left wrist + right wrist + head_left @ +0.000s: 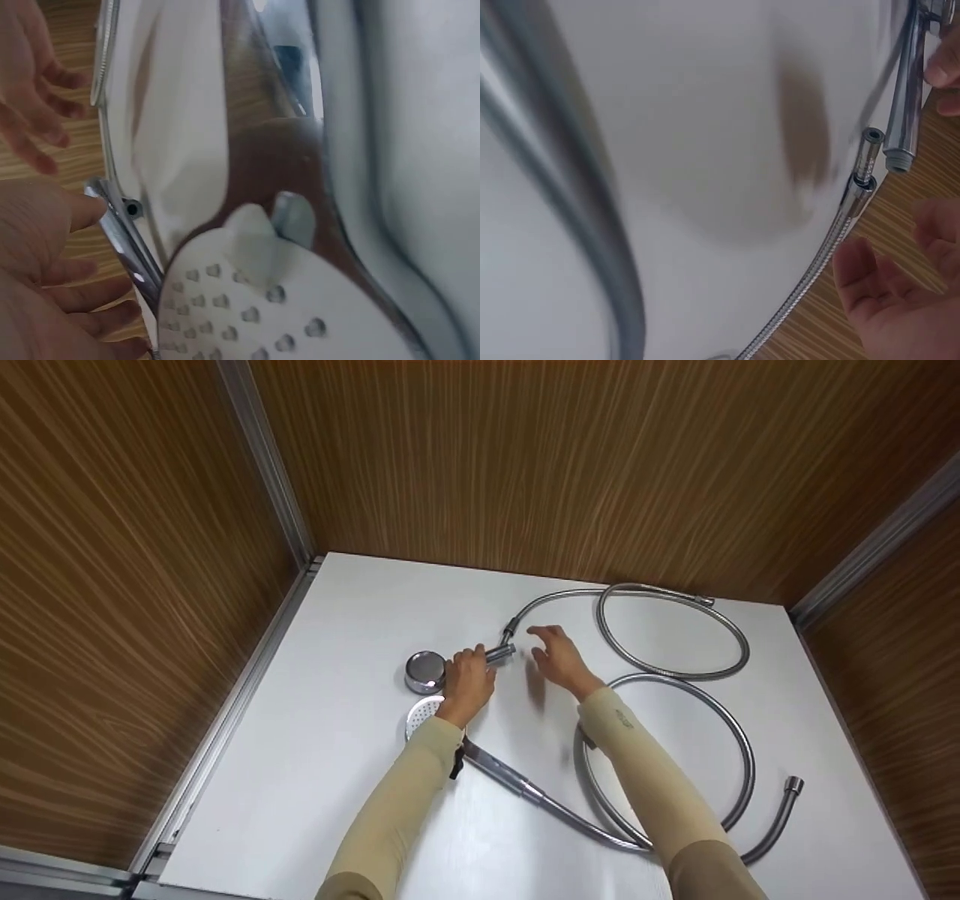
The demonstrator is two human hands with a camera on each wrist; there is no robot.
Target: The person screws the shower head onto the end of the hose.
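Mid-table, on the white tabletop [360,607]: one chrome shower head [426,670], lying sideways, its handle gripped in my left hand [469,679], fingers curled over it; its threaded tip [898,160] bare and pointing right. One right hand [561,660], mine, fingers spread and loosely bent, holding nothing, just beside that tip. One ribbed hose [570,593], looped at the far side, its near end [862,186] next to the tip and not joined to it; whether they touch, I cannot tell. One second shower head [491,766], partly under my left wrist, fixed to a second hose [592,830] coiled beneath my right forearm. Hazards, as I judge them: smooth chrome may turn in my grip if I hold it slackly, swinging the tip away; the looped hose, likely springy, could tug its unheld end aside; a crooked meeting could cross the threads; my left wrist might nudge the second shower head, my right sleeve [645,765] drag the coil below.
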